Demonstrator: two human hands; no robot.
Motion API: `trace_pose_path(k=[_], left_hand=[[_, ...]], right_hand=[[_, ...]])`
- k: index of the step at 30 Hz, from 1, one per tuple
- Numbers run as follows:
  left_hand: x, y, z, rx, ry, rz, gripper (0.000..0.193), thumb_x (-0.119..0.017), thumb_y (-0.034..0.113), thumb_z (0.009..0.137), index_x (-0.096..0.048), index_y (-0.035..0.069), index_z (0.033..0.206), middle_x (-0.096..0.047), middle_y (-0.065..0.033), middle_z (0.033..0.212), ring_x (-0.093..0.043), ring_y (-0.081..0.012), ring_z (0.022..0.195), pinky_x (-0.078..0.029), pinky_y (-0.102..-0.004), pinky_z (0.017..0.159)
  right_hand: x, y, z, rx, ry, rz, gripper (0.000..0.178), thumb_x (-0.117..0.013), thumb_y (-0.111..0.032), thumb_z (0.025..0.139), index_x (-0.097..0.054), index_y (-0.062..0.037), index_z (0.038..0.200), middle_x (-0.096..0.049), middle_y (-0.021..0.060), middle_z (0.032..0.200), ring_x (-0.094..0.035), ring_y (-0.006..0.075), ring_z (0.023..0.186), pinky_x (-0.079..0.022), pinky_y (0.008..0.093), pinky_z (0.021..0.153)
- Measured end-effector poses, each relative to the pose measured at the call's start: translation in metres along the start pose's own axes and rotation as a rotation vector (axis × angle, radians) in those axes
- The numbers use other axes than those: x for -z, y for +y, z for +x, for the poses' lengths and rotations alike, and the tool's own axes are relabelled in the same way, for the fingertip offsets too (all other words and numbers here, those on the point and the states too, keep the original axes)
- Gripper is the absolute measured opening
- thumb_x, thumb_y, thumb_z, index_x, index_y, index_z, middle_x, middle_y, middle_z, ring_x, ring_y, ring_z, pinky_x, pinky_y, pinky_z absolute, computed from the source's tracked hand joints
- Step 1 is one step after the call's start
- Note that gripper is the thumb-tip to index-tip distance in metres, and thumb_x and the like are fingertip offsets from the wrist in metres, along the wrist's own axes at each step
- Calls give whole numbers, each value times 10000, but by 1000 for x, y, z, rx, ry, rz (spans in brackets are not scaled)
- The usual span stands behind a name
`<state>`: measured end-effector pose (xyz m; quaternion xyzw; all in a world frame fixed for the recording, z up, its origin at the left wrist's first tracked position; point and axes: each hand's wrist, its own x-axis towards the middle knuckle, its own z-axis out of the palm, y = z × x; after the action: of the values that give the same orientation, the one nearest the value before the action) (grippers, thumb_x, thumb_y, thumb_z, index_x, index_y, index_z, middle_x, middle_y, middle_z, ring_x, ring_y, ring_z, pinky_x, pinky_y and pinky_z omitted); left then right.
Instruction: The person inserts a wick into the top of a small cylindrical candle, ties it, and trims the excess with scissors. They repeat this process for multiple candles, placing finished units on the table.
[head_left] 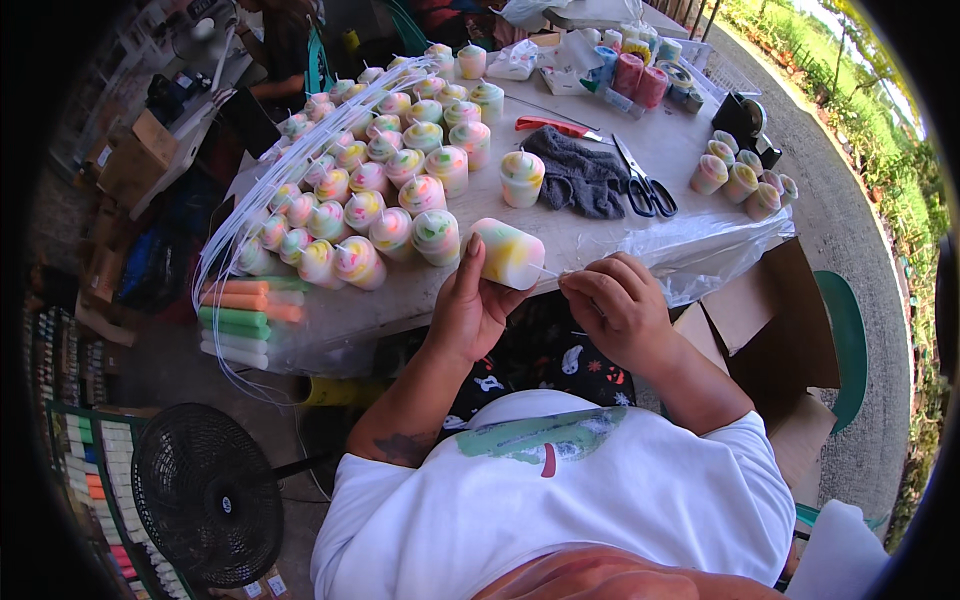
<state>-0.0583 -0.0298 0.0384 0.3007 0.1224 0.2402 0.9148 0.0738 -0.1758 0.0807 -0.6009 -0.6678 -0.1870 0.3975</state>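
My left hand (475, 305) holds a pastel pillar candle (508, 254) on its side, just over the table's near edge. Its white, yellow and pink end faces right, and a thin white wick (547, 270) sticks out of it. The fingertips of my right hand (612, 298) are pinched together at the tip of that wick. Beyond the held candle, a single swirl-topped candle (522, 180) stands upright. To the left are several rows of similar multicoloured candles (424, 195) with short wicks.
Long white wicks (225, 240) drape over the left edge beside plain coloured candles (235, 315). A red-handled knife (555, 126), grey cloth (575, 170) and black scissors (645, 185) lie ahead. Small candles (740, 182), plastic sheeting (700, 255) and a cardboard box (780, 320) are right; a fan (208, 495) stands lower left.
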Motion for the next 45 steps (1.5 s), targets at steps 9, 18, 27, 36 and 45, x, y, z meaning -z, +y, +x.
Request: trace_pose_path(k=[9,18,27,36,45], left_hand=[[2,-2,-3,-23,-77,37,421,-561,372,951,-487,71,1238,-592,-81,1165,-609,-190,1075,-551,-349,882],[2,-2,-4,-123,-3,55,413,-652,301,908,-483,77,1211,-585,-52,1115,-606,-168,1057,-539,-351,885],[-5,-18,-6,-129,-78,119,480,-680,213,886,-435,78,1277,-553,-59,1174,-583,-180,1089,-529,-357,898],[-11,-23,-4,-133,-41,137,475,-723,142,848,-425,69,1211,-547,-67,1151,-583,-170,1070,-516,-348,916],[-23,-38,-2,-237,-114,337,584,-704,90,860,-359,45,1328,-531,-74,1155,-551,-135,1072,-490,-289,930]], right_hand=[[-9,-6,8,-116,-72,72,268,-741,-56,739,-631,-37,983,-592,85,819,-607,245,752,-501,333,654],[-7,-3,-29,-564,-29,357,174,-715,14,789,-629,-29,934,-663,94,847,-649,206,756,-510,282,700],[-11,-3,-27,-527,39,437,172,-711,13,798,-615,-26,935,-661,85,855,-647,175,779,-515,281,716],[-7,8,-58,-681,-37,377,176,-713,20,799,-595,-31,918,-646,71,860,-643,175,789,-509,284,719],[-1,6,-50,-529,-62,332,396,-779,-60,747,-589,-25,1092,-636,136,1008,-637,289,920,-511,340,793]])
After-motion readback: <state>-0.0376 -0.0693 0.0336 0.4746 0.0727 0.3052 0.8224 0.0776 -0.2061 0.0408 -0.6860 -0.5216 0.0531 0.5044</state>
